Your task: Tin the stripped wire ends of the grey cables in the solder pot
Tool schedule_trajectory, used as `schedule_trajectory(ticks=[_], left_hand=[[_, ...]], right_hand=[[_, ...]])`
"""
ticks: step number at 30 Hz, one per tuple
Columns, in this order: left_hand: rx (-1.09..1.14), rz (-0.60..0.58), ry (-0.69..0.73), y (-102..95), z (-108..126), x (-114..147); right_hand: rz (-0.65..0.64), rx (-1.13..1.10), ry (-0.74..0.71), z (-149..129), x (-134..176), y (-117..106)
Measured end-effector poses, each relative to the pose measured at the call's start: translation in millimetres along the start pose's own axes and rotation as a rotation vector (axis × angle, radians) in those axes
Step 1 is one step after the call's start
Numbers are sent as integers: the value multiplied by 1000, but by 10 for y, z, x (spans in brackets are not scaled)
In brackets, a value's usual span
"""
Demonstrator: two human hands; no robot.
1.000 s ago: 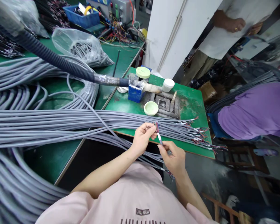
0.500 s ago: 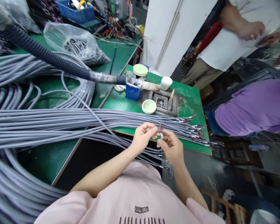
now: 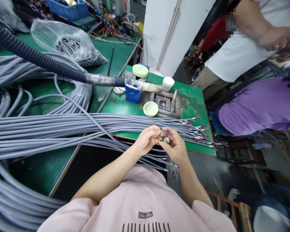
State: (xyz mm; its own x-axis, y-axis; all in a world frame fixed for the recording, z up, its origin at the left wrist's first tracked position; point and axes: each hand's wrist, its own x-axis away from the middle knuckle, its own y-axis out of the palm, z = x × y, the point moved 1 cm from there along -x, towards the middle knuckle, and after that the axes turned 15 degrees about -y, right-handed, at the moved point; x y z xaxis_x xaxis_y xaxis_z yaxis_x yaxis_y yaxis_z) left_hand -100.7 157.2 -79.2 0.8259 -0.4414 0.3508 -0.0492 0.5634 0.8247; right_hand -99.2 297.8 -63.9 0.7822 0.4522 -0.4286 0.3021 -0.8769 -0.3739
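Between my hands is the stripped end of a grey cable, with thin coloured wires (image 3: 168,131) fanning up from its white sleeve (image 3: 168,140). My right hand (image 3: 176,146) is closed on this cable end, thumb and fingers around the white sleeve. Just left of it, my left hand (image 3: 148,139) pinches some of the thin wires at its fingertips. Behind both hands, a bundle of grey cables (image 3: 99,124) runs across the bench, its wire ends (image 3: 203,135) at the right edge. More cable ends (image 3: 172,172) hang below my hands.
A black extraction hose (image 3: 43,62) ends at a blue box (image 3: 132,93). Beyond the bundle are a shallow pale green dish (image 3: 150,109), a white tub (image 3: 168,83) and a dark metal pot (image 3: 163,103). People stand and sit at right, one in a purple shirt (image 3: 256,109).
The view has shifted slightly, moving the bench leftward in the picture. My left fingers have come a little nearer the right hand, and the coloured wires are spread differently.
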Motion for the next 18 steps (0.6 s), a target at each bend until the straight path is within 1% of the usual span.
schedule_trajectory(ticks=[3, 5, 8, 10, 12, 14, 16, 18], left_hand=[[-23, -10, -13, 38, -50, -22], [-33, -9, -19, 67, -71, -28], [-34, 12, -3, 109, -89, -28], [-54, 40, 40, 139, -98, -25], [-101, 78, 116, 170, -105, -24], [-155, 120, 205, 198, -105, -25], [-196, 150, 272, 221, -101, -31], [-224, 167, 309, 233, -96, -40]], right_hand=[[108, 153, -71, -18, -3, 30], [143, 218, -128, -26, -3, 38], [178, 198, -198, -16, 1, 30], [238, 147, -220, 0, -3, 15], [329, 129, -214, 15, -19, -5], [396, 141, -178, 21, -45, -26], [399, 166, -127, 14, -74, -40], [377, 186, -91, -4, -101, -47]])
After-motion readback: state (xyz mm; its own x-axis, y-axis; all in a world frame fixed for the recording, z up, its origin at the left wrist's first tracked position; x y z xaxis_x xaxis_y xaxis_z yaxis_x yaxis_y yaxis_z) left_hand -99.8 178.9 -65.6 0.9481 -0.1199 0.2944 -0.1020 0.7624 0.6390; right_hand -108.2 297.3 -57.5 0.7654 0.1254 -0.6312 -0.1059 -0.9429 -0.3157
